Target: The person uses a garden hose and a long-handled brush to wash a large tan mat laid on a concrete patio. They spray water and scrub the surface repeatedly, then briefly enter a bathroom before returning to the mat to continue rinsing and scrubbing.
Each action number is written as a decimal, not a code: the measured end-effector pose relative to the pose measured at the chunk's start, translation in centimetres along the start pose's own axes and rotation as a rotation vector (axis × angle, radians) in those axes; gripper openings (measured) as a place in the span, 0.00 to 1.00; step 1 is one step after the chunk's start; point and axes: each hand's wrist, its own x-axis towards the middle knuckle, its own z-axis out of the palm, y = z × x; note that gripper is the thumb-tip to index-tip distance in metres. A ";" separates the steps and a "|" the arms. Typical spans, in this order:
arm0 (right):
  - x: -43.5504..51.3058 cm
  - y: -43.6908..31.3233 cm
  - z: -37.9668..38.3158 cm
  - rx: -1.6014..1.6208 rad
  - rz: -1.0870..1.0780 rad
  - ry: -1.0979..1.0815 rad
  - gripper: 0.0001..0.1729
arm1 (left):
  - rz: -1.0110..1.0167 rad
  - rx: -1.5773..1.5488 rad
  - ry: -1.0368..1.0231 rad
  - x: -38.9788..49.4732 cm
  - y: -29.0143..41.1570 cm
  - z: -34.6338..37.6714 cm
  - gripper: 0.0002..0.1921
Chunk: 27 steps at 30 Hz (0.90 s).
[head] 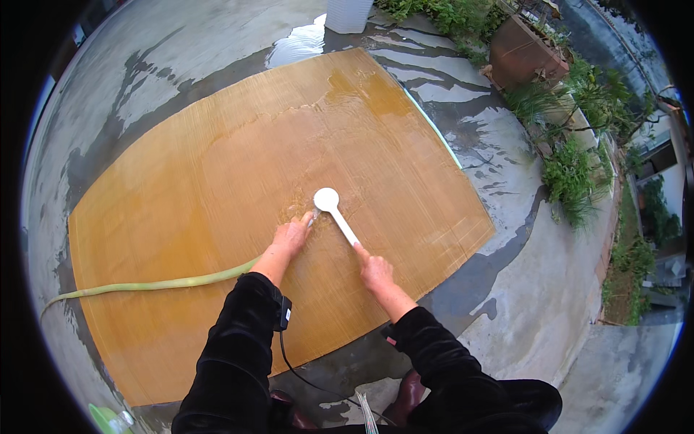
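Observation:
A large tan, finely ribbed mat [179, 217] lies wet on the ground before me. My left hand [291, 234] grips the end of a pale green hose [179, 282], and water comes out beside its fingertips. From the mat's left edge the hose runs up under my left forearm. In my right hand [376, 269] is the handle of a white long-handled brush [326, 200]. Its round head rests on or just above the middle of the mat, close to the hose end. The underside of the head is hidden.
Wet concrete [520, 304] surrounds the mat. A white bucket-like container [348, 15] stands beyond the far edge. Plants and a terracotta planter [526, 54] line the right side. A green and clear object [108, 420] sits at bottom left. A black cable [303, 378] hangs from my left sleeve.

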 end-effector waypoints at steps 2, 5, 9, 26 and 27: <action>-1.6 2.0 -1.2 0.030 0.090 0.332 0.31 | 0.047 0.036 -0.028 -1.6 1.0 0.8 0.17; -4.0 4.9 -0.8 0.297 0.325 0.341 0.30 | 0.092 0.039 -0.134 -4.2 2.2 1.6 0.16; -8.6 8.2 2.6 0.257 0.254 0.081 0.31 | 0.126 0.017 -0.174 -6.2 2.9 2.9 0.18; -10.0 9.5 2.6 0.377 0.543 0.574 0.29 | 0.223 -0.088 -0.133 -9.2 3.1 1.5 0.17; -9.5 8.4 2.8 0.364 0.476 0.453 0.29 | 0.208 -0.103 -0.148 -9.2 3.1 0.7 0.17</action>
